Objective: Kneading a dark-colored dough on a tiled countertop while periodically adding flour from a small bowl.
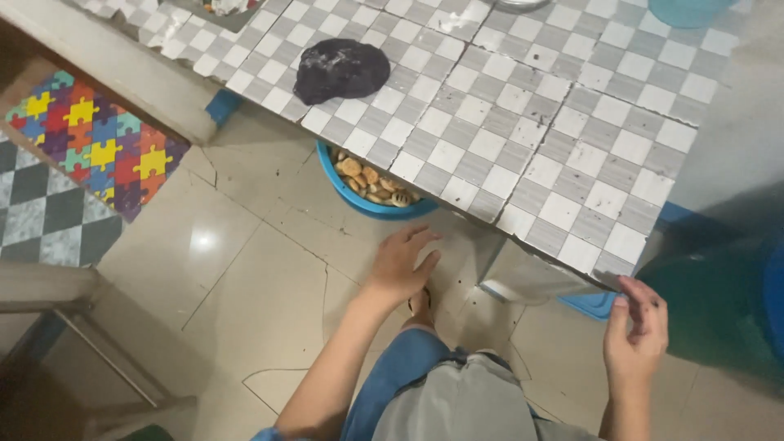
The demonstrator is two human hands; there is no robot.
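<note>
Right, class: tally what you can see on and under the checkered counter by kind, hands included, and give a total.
Hands: 2, left hand reaching toward the bowl, right hand at the counter corner
Blue bowl of shells or snacks: 1
Dark bundle on the counter: 1
Puzzle-pattern mat: 1
Total: 5

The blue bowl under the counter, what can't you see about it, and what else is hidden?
Head view:
- blue bowl: back half hidden by the checkered counter.
- dark lumpy bag: contents not visible.
- right hand: fingertips at the counter corner; grip unclear.
- left hand: open, holding nothing.
- teal tub: cut off by the top edge.
</note>
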